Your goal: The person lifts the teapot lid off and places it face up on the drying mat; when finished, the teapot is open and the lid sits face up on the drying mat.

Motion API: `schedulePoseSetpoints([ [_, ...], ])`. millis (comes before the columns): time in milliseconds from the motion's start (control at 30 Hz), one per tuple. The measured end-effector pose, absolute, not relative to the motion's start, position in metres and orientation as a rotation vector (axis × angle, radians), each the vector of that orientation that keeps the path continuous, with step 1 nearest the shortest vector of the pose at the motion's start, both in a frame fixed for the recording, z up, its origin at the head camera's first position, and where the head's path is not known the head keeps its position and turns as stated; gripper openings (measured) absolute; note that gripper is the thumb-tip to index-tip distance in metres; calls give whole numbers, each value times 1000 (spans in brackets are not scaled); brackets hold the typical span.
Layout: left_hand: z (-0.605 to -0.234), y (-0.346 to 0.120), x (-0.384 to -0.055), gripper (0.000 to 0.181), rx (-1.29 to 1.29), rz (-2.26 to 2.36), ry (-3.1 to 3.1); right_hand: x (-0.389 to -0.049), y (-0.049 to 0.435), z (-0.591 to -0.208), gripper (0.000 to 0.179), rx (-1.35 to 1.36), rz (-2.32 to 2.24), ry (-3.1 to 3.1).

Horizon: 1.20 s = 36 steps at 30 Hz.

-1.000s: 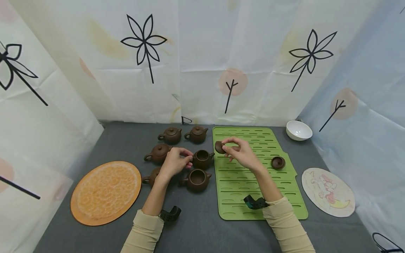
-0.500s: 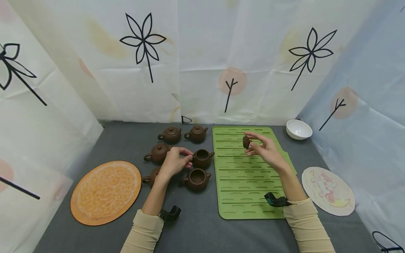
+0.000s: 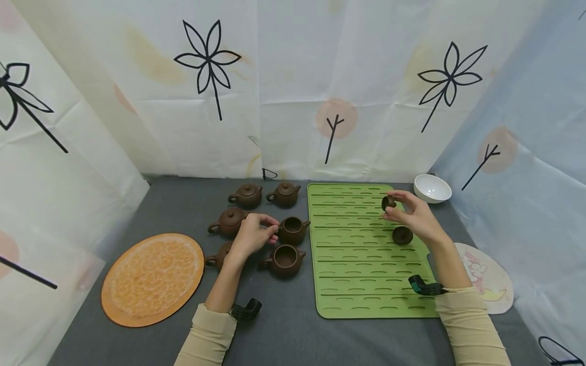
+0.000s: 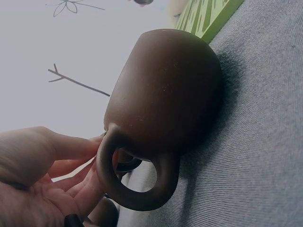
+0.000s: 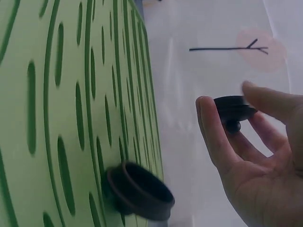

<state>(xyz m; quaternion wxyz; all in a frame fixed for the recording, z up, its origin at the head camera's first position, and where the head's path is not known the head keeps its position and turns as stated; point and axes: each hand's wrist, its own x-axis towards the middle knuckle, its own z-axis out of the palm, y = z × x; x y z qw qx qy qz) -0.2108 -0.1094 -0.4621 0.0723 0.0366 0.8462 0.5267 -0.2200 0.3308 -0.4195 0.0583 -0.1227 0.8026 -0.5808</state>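
My left hand point(image 3: 254, 235) pinches the handle of a brown lidless teapot point(image 3: 296, 236) standing on the grey cloth. Just in front of it stands another lidless teapot point(image 3: 274, 265). That nearer pot point(image 4: 165, 90) seems to be the one filling the left wrist view, its handle partly covering the fingertips. Over the back right of the green mat point(image 3: 348, 284), my right hand point(image 3: 416, 216) holds a small teapot lid point(image 3: 388, 203) between thumb and fingers, tipped on its side, clear of the mat. A second lid point(image 3: 402, 235) lies hollow side up on the mat, below that hand.
Several lidded teapots point(image 3: 283, 195) stand at the back and left of the lidless pair. An orange round mat point(image 3: 153, 279) lies far left. To the right are a white bowl point(image 3: 432, 189) and a pale printed round mat point(image 3: 496, 279), partly behind the right forearm.
My right hand has carried the lid rightward across the green mat, from beside the teapots to above the lid lying there, turning it on the way. The left hand stays at the handle.
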Motion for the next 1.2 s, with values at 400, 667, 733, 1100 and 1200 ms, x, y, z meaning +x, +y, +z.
schedulePoseSetpoints([
  [400,-462,-110,-210,14,94,1581,2543,-228,368,-432,61,-287,-1687,2452],
  [667,-461,-109,-209,15,98,1586,2544,-236,383,-441,61,-162,-1392,2611],
  [733,-461,-109,-209,15,102,1585,2547,-237,386,-443,60,-151,-1339,2624],
  [1100,-460,-109,-209,16,104,1589,2545,-237,390,-447,54,-161,-1210,2640],
  [1200,-461,-109,-209,16,105,1587,2546,-237,388,-448,53,-168,-1175,2657],
])
